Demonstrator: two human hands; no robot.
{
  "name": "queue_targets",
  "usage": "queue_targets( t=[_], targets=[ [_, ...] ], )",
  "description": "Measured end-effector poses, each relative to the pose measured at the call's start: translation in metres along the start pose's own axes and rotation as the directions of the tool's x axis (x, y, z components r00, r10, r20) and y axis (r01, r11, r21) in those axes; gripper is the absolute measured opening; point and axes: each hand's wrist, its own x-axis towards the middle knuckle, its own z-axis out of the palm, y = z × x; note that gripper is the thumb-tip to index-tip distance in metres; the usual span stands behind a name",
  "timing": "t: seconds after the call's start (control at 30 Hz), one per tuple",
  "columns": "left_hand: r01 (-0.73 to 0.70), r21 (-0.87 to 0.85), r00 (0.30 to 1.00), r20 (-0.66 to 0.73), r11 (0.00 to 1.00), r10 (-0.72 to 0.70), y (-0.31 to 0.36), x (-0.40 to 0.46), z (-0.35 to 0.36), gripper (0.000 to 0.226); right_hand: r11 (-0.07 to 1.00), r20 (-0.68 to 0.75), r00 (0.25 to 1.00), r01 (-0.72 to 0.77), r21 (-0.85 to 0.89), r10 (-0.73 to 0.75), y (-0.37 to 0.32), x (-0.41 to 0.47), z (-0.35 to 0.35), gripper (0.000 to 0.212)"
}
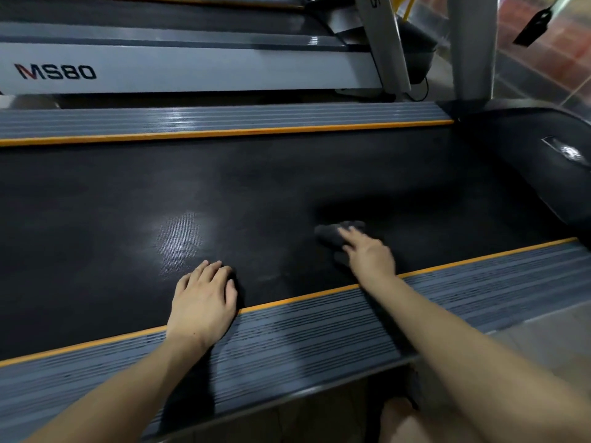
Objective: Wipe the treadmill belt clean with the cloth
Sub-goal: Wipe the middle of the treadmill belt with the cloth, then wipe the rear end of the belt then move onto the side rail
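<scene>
The right hand [367,255] presses flat on a small dark cloth [335,233], fingers extended and slightly spread; nothing is pinched or curled around. The cloth is bunched beneath the fingertips and palm, lying on the treadmill belt [256,187] near the side rail closest to the person and toward the motor hood [543,155]. The left hand [204,295] rests palm-down with straight fingers, bridging the belt edge and the orange trim strip [287,300] of the near ribbed side rail [319,330]; it holds nothing and appears to act as a brace.

A glossy patch [179,238] shows on the belt between the hands and farther in; whether it is moisture or reflected light cannot be determined.

Hazards from this position:
- Because the cloth is held by downward pressure alone, a fast stroke may let it roll or slip out from under the fingers, leaving bare skin dragging on the textured belt.
- Weight on the bracing hand may shift the belt on its rollers, unsettling the person's balance.
- The far belt area beside the opposite rail [224,119] calls for a long reach, so coverage there may be missed.

A second treadmill marked MS80 [56,71] stands beyond.
</scene>
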Motion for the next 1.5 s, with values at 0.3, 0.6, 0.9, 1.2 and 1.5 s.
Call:
queue_targets(
  t=[0.3, 0.6, 0.9, 1.2, 1.5],
  targets=[
    [-0.006, 0.004, 1.0, 0.012, 1.0, 0.006, 0.001, 0.002, 0.001, 0.049, 0.991, 0.016, 0.992, -0.124, -0.048, 0.125, -0.093, -0.034, 0.029, 0.037],
    [0.076, 0.038, 0.996, 0.053, 0.996, -0.078, -0.007, -0.005, -0.004, 0.049, 0.991, 0.085, 0.988, 0.123, 0.043, -0.127, -0.107, -0.022, 0.04, 0.041],
    [0.201, 0.028, 0.974, 0.103, 0.979, -0.203, -0.026, -0.034, -0.017, 0.041, 0.969, 0.138, 0.961, 0.231, 0.086, -0.241, -0.187, -0.072, 0.065, 0.039],
    [0.279, 0.034, 0.937, 0.208, 0.96, -0.28, -0.036, -0.059, -0.04, 0.043, 0.937, 0.294, 0.893, 0.294, 0.19, -0.34, -0.196, -0.081, 0.049, 0.039],
    [0.183, -0.049, 0.856, 0.499, 0.982, -0.135, -0.06, -0.068, -0.061, 0.052, 0.935, 0.368, 0.87, 0.243, 0.259, -0.328, -0.195, -0.085, 0.041, 0.041]
  ],
)
